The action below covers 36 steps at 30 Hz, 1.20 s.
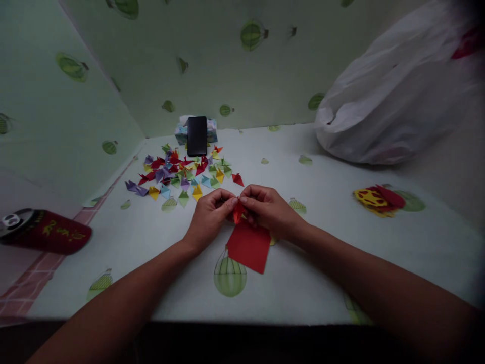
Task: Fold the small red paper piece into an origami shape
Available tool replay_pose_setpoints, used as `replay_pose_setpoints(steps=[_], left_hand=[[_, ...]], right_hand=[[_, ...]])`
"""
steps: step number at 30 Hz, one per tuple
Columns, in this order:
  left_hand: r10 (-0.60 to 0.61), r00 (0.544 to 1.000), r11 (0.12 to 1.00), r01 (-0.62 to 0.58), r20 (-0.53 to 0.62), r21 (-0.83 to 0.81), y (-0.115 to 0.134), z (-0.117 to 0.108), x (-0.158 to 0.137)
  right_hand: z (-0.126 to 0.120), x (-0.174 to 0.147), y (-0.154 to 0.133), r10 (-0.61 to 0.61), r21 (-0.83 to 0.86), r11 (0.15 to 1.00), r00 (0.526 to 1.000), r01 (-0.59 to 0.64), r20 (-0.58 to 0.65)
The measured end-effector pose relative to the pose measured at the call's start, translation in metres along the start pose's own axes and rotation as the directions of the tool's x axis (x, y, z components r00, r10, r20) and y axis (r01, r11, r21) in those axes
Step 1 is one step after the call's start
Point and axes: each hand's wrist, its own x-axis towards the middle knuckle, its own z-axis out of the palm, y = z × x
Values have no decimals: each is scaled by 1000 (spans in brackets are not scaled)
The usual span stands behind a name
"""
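Note:
A small folded red paper crane (238, 211) is pinched between my two hands, its lower point hanging down. My left hand (215, 210) grips it from the left with thumb and forefinger. From the other side, the thumb and fingers of my right hand (267, 206) close on its upper part. Just below them a square red sheet of paper (250, 247) lies flat on the table. Beyond my left hand spreads a pile of folded paper cranes (184, 172) in red, purple, green, yellow and blue.
A black phone (197, 136) leans on a tissue box (211, 130) behind the cranes. A red can (49, 231) is at the left edge. At the right are a bulky white plastic bag (382, 96) and a red and yellow item (379, 198) I cannot identify.

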Motion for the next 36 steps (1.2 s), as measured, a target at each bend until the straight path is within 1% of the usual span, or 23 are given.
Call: replay_pose_setpoints(steps=[3, 6, 10, 16, 23, 25, 30, 36], left_hand=[[-7, 1000, 1000, 7, 6, -1, -1, 0, 0], [5, 1000, 1000, -4, -5, 9, 1, 0, -1], [6, 1000, 1000, -5, -18, 11, 4, 1, -2], [0, 1000, 1000, 0, -4, 4, 4, 2, -2], [-11, 1000, 999, 12, 24, -44, 2, 1, -1], [-34, 999, 997, 36, 30, -64, 2, 1, -1], [-129, 990, 977, 137, 61, -163, 2, 3, -1], [-162, 984, 957, 175, 77, -230, -1, 4, 0]], right_hand=[[1, -1, 0, -75, -94, 993, 996, 71, -43], [2, -1, -1, -119, -142, 983, 992, 112, -41], [1, -1, -1, -131, -169, 978, 991, 123, -39], [1, 1, 0, -145, -201, 971, 988, 132, -54], [0, 2, 0, -102, -131, 987, 994, 95, -45], [0, 1, -1, -106, -137, 986, 993, 99, -48], [0, 1, 0, -147, -236, 963, 987, 127, -69], [-1, 2, 3, -181, -284, 946, 981, 154, -70]])
